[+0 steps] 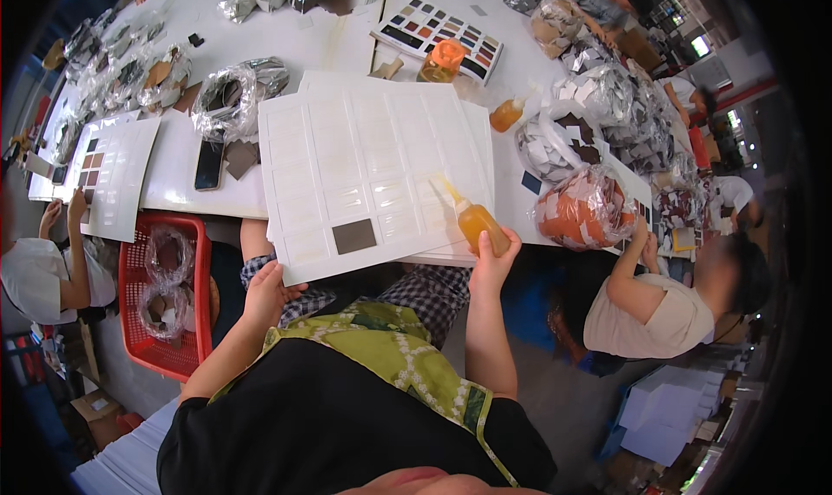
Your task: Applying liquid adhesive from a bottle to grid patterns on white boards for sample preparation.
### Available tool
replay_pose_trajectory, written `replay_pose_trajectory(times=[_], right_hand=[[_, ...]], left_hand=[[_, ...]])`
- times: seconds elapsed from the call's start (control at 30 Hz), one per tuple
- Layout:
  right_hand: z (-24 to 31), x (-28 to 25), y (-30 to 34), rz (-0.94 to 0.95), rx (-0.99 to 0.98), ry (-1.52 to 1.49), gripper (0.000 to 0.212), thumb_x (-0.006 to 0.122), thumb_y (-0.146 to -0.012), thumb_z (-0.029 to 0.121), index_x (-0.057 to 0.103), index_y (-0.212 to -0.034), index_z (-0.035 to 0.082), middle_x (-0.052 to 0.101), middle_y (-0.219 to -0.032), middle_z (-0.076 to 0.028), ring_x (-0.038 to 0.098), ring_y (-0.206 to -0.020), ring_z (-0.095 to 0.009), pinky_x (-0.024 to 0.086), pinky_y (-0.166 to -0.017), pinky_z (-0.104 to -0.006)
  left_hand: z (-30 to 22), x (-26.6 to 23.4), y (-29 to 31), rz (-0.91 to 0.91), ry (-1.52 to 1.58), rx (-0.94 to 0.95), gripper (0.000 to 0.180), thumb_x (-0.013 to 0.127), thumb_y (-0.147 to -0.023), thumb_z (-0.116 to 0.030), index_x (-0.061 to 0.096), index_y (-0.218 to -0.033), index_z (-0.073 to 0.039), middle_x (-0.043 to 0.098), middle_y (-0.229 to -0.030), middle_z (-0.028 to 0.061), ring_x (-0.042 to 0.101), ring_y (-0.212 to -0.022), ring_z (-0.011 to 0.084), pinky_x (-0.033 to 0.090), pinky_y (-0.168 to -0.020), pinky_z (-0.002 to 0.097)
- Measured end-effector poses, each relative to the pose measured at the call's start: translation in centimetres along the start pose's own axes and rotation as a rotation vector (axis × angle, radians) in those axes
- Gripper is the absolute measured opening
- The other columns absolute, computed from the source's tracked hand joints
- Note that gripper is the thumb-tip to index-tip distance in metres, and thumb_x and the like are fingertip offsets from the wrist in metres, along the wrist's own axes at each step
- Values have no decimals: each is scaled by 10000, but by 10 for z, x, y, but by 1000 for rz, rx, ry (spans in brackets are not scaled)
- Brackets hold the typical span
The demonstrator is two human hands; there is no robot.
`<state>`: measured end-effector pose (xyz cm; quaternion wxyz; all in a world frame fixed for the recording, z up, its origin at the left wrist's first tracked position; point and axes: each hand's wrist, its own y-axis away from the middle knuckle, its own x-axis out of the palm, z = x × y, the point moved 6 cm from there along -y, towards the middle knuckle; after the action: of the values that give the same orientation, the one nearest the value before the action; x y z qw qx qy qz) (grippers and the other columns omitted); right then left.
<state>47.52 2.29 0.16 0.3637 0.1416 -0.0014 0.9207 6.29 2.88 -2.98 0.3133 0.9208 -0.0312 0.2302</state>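
As it slants, the bottle (482,229) points forward-left; nozzle (449,191) foremost.

We can read no text, label, brand, number or sign anywhere in this view. On the multicoloured swatch card (438,40) on the worktop (303,51), any lettering around the rows of samples is too small for us to make out. We find no legible characters on the white gridded sheet (373,161) or on the amber squeeze bottle (481,226). The dark screen of the phone (209,164) gives us nothing readable, and any print on the cardboard carton (95,410) at lower left is too small to tell.
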Motion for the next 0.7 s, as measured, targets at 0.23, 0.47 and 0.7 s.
replay_pose_trajectory(times=[0.23, 0.47, 0.7], right_hand=[[1, 15, 12, 264, 185, -102, 377, 640, -845, 140, 437, -1163, 141, 524, -1097, -71, 551, -936, -204, 512, -609, -313], [19, 65, -3, 593, 536, -1059, 535, 497, -843, 531, 529, -1235, 169, 555, -1221, -83, 509, -1141, -242, 542, -696, -345], [4, 136, -57, 714, 487, -907, 550, 450, -813, 615, 567, -1155, 200, 589, -1186, -23, 523, -1148, -207, 231, -1010, -618]], left_hand=[[-5, -4, 1, -48, 6, 46, 253, 391, -985, -224, 547, -1100, -62, 655, -888, 79, 645, -698, 177, 496, -598, 270], [-87, -65, -16, -230, 18, 252, 260, 418, -980, -237, 571, -1051, -40, 635, -789, 49, 584, -591, 117, 486, -557, 251], [-129, -114, -10, -576, -553, 537, 435, 455, -944, -290, 423, -1302, -44, 598, -1008, 107, 596, -880, 228, 458, -750, 355]])
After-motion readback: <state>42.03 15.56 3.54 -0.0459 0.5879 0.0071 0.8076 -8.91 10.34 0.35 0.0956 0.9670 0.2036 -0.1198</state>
